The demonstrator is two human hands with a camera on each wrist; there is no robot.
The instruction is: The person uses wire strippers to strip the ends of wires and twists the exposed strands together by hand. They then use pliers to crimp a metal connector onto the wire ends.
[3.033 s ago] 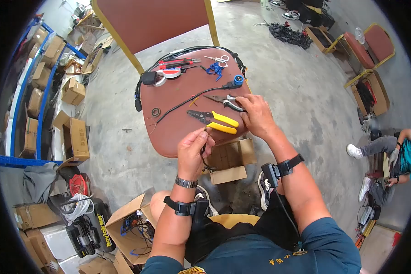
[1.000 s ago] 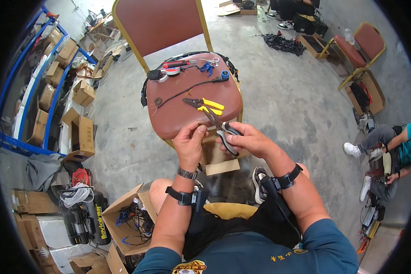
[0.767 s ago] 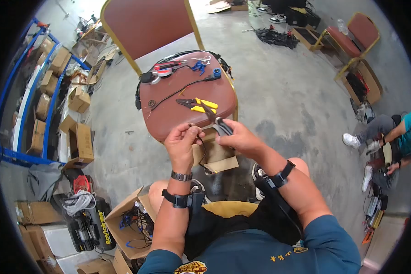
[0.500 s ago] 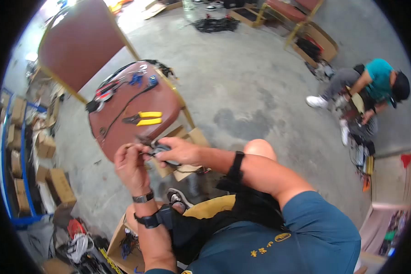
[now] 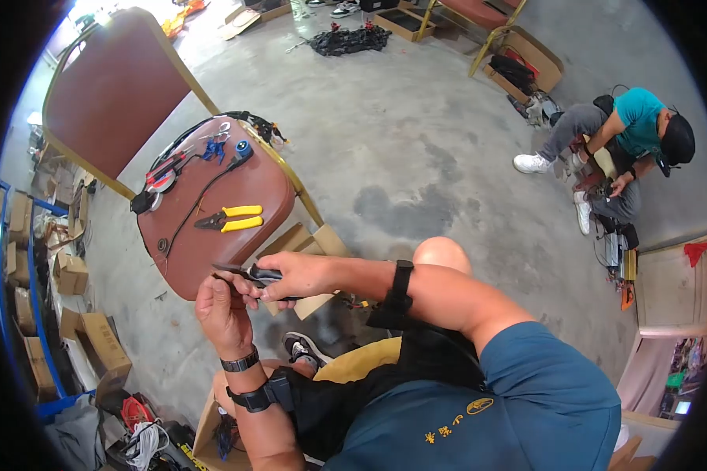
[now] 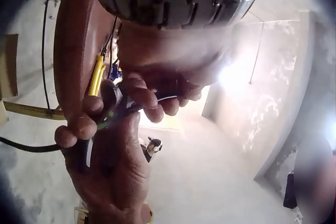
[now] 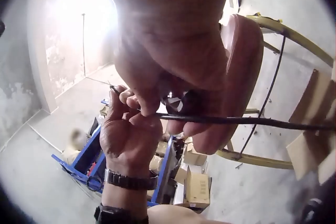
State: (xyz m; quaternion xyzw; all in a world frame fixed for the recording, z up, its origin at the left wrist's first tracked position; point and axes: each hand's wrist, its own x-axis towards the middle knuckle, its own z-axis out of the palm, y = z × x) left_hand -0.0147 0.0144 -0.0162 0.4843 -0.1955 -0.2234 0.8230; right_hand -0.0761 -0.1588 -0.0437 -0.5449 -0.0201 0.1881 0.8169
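My left hand [image 5: 223, 309] pinches the end of a thin dark cable; in the right wrist view the cable [image 7: 252, 121] runs from the fingertips across under my right hand [image 7: 173, 50]. My right hand [image 5: 302, 275] is curled round the grey-and-black handles of the pliers [image 5: 262, 274], whose dark nose points left over my left fingertips. The two hands meet just off the chair's front edge. On the red seat [image 5: 253, 174] lie yellow-handled wire strippers [image 5: 242, 219], a black cable with a blue connector [image 5: 243, 147], scissors [image 5: 224, 128] and a small black ring [image 5: 163, 245].
An open cardboard box [image 5: 322, 242] stands below the seat's front edge. Blue shelving [image 5: 33, 294] with cartons is at the left, and a box of wires [image 5: 226, 439] by my left leg. At the right a person in a teal shirt [image 5: 639, 114] sits bent forward.
My right hand has picked up the pliers from the seat and brought them to my left fingertips. The head view has swung right, so the chair now appears farther left.
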